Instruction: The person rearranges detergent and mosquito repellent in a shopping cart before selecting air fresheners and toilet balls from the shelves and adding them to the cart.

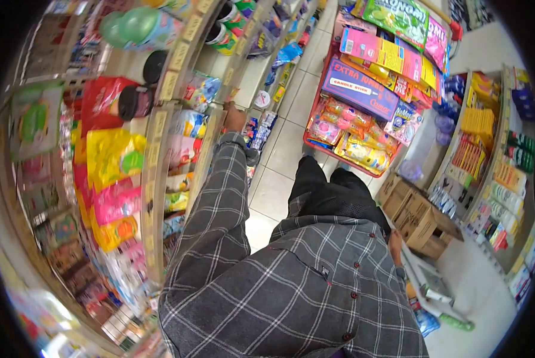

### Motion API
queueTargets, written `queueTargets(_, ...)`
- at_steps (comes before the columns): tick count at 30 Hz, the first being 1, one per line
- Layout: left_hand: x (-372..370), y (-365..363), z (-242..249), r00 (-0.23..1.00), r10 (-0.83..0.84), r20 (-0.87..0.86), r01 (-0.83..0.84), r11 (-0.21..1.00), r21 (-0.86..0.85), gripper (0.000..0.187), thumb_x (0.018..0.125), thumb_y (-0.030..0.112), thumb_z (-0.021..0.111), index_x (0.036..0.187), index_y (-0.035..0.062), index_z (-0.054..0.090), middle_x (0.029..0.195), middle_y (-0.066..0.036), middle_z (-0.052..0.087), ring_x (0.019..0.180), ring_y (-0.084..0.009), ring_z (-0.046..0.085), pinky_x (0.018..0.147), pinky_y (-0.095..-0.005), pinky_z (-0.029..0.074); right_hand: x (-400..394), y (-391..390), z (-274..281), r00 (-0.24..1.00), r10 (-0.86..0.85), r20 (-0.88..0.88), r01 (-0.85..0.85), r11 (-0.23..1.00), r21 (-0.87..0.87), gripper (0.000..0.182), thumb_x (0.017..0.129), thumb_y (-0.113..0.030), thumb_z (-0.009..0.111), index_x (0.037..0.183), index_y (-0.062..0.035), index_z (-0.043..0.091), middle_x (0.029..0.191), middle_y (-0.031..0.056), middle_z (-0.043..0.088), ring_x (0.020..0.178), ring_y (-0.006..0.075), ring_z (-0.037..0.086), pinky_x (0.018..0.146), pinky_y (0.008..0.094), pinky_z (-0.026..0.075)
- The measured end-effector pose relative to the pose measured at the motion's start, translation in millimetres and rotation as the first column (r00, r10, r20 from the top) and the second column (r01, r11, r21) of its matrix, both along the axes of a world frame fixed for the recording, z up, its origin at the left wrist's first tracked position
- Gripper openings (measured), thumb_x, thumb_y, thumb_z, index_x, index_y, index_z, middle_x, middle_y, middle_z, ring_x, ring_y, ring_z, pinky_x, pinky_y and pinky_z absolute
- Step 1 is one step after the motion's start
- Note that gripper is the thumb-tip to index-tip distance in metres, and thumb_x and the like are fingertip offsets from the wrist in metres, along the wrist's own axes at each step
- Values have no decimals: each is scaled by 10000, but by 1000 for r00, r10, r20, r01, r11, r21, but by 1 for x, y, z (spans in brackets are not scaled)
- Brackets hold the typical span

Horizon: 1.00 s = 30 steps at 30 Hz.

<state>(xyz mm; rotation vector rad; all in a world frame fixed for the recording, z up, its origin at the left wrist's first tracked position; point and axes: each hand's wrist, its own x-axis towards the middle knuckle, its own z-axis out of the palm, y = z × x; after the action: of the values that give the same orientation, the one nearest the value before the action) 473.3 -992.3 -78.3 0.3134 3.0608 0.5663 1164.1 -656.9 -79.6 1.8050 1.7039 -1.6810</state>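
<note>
My left hand [234, 118] reaches forward to the price-strip edge of the left shelf [221, 95]. At least one finger is stretched out against that edge, and nothing shows in the hand. Near it are a blue floral pouch [202, 91] and a small round white-lidded container [262, 99]. My right hand [395, 246] hangs low at my side, its fingers mostly hidden by my shirt. In front of my legs is a red basket [343, 156] heaped with packets, including a purple candle stick box [360, 89] and a green packet [395, 21].
On the left, shelves hold yellow pouches [113, 156], pink pouches [119, 200] and a green bottle [137, 27]. Cardboard boxes [419, 221] and a white step stool [429, 280] stand on the right, near shelves of yellow packs [477, 128]. A tiled floor [279, 158] runs between.
</note>
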Motion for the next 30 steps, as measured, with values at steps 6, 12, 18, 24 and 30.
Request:
queueTargets(6, -35, -5, -23, 969, 156, 191, -95, 950, -297, 472, 791, 135, 603, 1240, 13, 527, 1220, -258, 577, 1108, -428, 573, 930, -498, 460, 12, -102, 55, 996, -84, 17, 85, 990, -109, 227, 903, -269, 630, 827, -58, 600, 699, 21, 596, 570, 97, 537, 487, 251, 402)
queueTargets(12, -8, 20, 15, 995, 99, 22, -76, 865, -496, 440, 820, 179, 581, 1235, 40, 544, 1197, -202, 617, 1061, -369, 623, 855, -503, 508, 8, -136, 82, 987, -159, -17, 153, 967, -202, 200, 899, -248, 628, 869, -50, 617, 738, 28, 613, 615, 100, 556, 524, 247, 423)
queueTargets(18, -12, 53, 36, 999, -24, 37, 41, 840, -541, 468, 791, 70, 607, 1249, 58, 512, 1251, -182, 569, 1149, -353, 561, 928, -492, 478, -10, -148, 83, 975, -196, -109, 171, 965, -200, 184, 896, -226, 625, 910, -43, 634, 778, 34, 630, 661, 102, 575, 560, 243, 444)
queueTargets(24, 38, 90, 60, 904, -418, -92, 356, 854, -380, 492, 777, 49, 634, 1252, 69, 508, 1287, -143, 507, 1237, -311, 452, 1057, -488, 340, -12, -99, 48, 966, -210, -151, 162, 946, -280, 236, 912, -231, 626, 1013, -19, 647, 869, 34, 651, 830, 107, 594, 722, 252, 469)
queueTargets(30, 144, 144, 121, 872, -487, -45, 485, 850, 205, 474, 803, 79, 698, 1237, 36, 513, 1210, -111, 553, 1174, -282, 485, 1038, -439, 348, -135, -10, 106, 991, 35, -133, -49, 993, -107, 317, 951, -307, 594, 1054, -12, 649, 917, 48, 664, 865, 116, 595, 785, 264, 463)
